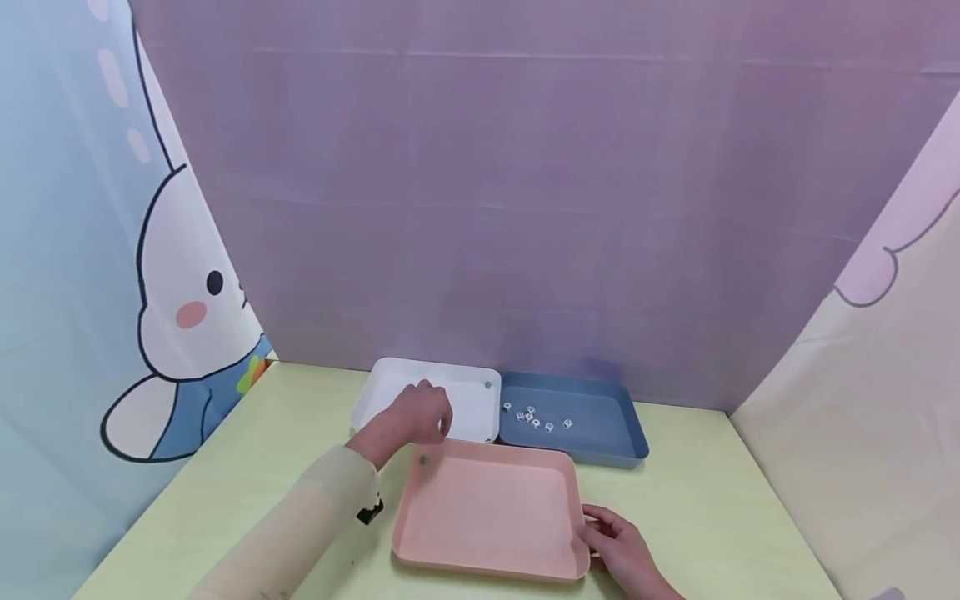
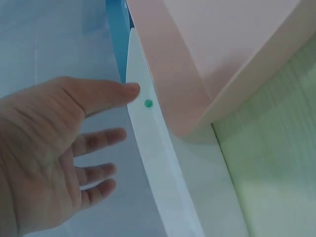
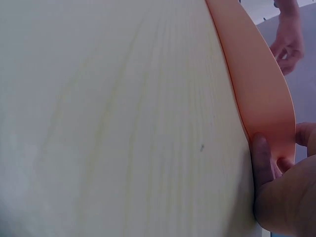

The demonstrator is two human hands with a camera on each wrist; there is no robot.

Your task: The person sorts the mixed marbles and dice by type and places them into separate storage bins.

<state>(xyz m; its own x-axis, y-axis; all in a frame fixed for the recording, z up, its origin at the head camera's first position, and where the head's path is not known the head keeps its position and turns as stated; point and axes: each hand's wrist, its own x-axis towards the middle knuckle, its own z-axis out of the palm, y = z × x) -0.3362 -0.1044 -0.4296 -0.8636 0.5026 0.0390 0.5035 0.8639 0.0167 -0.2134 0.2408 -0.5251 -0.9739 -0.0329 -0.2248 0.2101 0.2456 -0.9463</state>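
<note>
My left hand (image 1: pixel 425 412) hovers over the front of the white tray (image 1: pixel 367 404), near the pink tray's back left corner. In the left wrist view its thumb is extended and three fingers are loosely bent; the forefinger is hidden. A small green bead (image 2: pixel 148 103) shows beside the thumb tip, against the white tray's wall. Another green bead (image 1: pixel 423 459) appears at the back left corner of the pink tray (image 1: pixel 495 512). My right hand (image 1: pixel 626 550) grips that tray's right side, thumb at the rim and fingers against the outer wall (image 3: pixel 261 89).
A blue tray (image 1: pixel 600 417) stands right of the white one, with several small white pieces with dark marks (image 1: pixel 528 416) inside. One green bead (image 1: pixel 488 384) lies at the white tray's back right. A purple curtain (image 1: pixel 487 208) hangs behind the pale yellow table (image 1: pixel 697 483).
</note>
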